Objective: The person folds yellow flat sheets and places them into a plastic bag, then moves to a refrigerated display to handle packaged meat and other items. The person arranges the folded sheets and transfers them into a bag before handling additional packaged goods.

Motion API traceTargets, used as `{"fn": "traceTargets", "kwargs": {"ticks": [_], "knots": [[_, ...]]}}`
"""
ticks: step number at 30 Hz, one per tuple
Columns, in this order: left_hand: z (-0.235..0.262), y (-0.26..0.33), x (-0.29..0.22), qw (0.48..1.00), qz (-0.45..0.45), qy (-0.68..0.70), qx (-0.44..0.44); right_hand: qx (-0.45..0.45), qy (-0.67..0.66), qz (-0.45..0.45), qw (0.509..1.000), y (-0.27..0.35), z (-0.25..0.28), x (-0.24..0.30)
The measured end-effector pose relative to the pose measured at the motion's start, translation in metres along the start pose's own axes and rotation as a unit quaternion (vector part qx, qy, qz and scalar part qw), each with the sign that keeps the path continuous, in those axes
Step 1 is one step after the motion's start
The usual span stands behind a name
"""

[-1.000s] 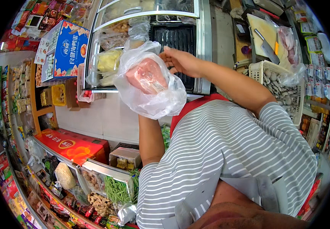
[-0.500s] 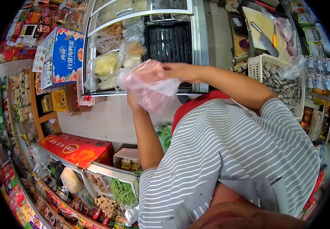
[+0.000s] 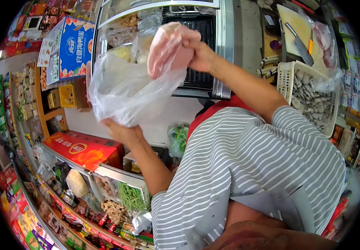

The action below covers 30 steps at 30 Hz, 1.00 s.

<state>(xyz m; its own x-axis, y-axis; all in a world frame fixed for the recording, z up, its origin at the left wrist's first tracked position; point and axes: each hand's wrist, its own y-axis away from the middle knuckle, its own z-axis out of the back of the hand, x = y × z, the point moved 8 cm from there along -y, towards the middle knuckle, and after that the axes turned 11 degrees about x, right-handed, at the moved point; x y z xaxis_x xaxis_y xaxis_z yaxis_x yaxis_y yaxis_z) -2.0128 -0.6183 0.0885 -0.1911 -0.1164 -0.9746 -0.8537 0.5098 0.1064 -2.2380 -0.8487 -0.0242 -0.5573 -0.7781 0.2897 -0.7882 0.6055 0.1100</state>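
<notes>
A slab of raw pork, pale pink with a whitish edge, is raised over the glass-topped display case. My right hand is closed on its right side, fingers pressed against the meat. Thin clear plastic covers at least the slab's lower end. From there a clear plastic bag spreads wide to the left. My left hand grips the bag's lower edge, its fingers partly hidden by the film. Whether the slab lies wholly inside the bag I cannot tell.
Beneath my hands stands the display case with bagged food and a black ribbed tray. To the right are a knife on a cutting board and a white basket of grey mushrooms. A red box sits lower left.
My left hand has moved down and left, drawing the bag out wide. My right hand has lifted the pork slightly up and right, and the slab shows more plainly.
</notes>
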Motion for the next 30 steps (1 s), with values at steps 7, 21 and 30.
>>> {"fn": "traceTargets", "kwargs": {"ticks": [7,21,30], "knots": [[0.169,0.029,-0.001,0.987,-0.055,0.047,-0.146,-0.151,0.009,0.004,0.988,-0.029,0.087,0.044],[0.361,0.224,0.113,0.926,0.088,-0.078,-0.358,-0.367,0.355,-0.085,0.856,-0.121,0.243,-0.013],[0.323,0.208,0.104,0.937,0.016,0.119,-0.327,0.183,0.78,0.061,0.595,-0.033,-0.055,-0.195]]}}
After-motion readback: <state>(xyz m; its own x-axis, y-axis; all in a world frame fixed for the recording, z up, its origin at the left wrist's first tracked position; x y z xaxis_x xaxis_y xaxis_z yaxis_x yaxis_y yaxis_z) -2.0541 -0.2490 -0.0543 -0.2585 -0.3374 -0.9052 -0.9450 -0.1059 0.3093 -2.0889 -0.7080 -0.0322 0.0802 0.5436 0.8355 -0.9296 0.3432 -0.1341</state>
